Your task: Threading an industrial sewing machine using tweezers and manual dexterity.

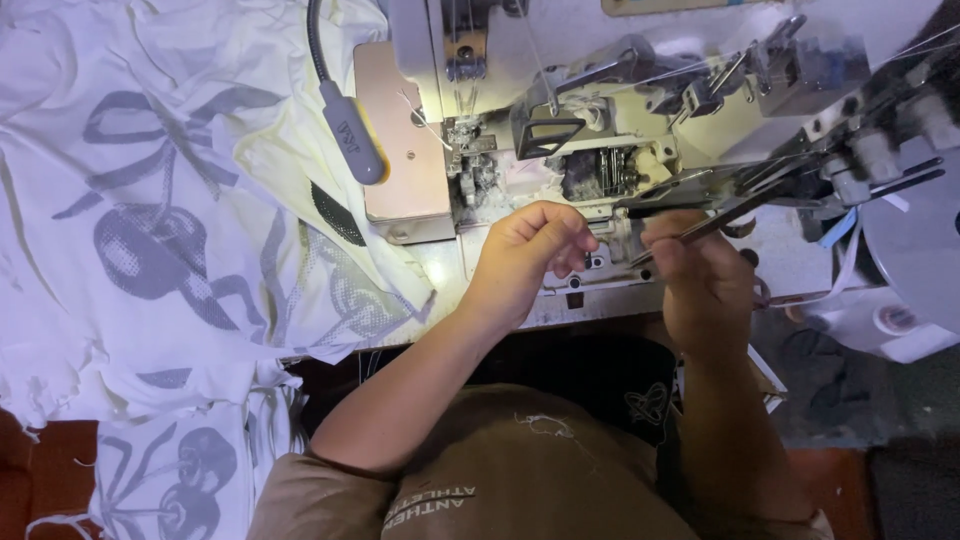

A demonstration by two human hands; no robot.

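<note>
**Tweezers at the open looper bay of a serger**

We see a big heap of white fabric (150,230) with grey printed motifs over the left half of the tabletop, spilling off its front edge. It reads as soft, light and floppy; neither hand touches it.

Next, the sewing machine (600,120) sits along the back edge, centre to right, with its front cover open and the dark looper bay exposed. A grey gooseneck lamp (350,130) hangs over its left plate. Thin threads run across the upper right of the machine.

The left hand (525,255) sits just in front of the bay, fingers curled in tight, tips pinched together. We cannot tell whether they hold a thread; anything there is too fine to see.

The right hand (700,275) is closed around slim metal tweezers (690,232), gripped at the rear half, tips aimed left toward the bay. We judge the tweezers stiff, light, a bit slippery and springy, best held mid-shank between thumb and forefinger, as here. Whether the tips are closed, we cannot tell.
</note>
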